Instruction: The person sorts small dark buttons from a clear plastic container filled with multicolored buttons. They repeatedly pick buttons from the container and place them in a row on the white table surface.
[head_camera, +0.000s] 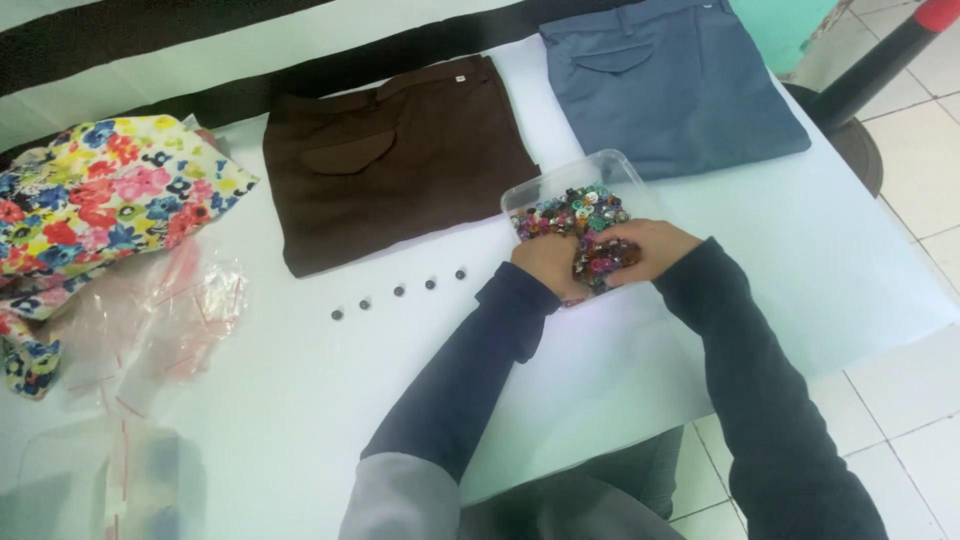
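At centre right of the frame, my left hand (545, 262) and right hand (645, 248) dig, fingers curled, into small, hard, slippery buttons (572, 212) in a clear plastic tub (608, 166) on the worktop (300, 400); best pinched by their edges.

Both arms in dark sleeves are reaching forward and converging. The left hand (545, 262) and right hand (650, 245) are sitting close together, knuckles up, their fingers (615, 250) curling downward toward each other, fingertips hidden.

White table (300, 420): trousers (395, 160) (two pairs), buttons (398, 291).
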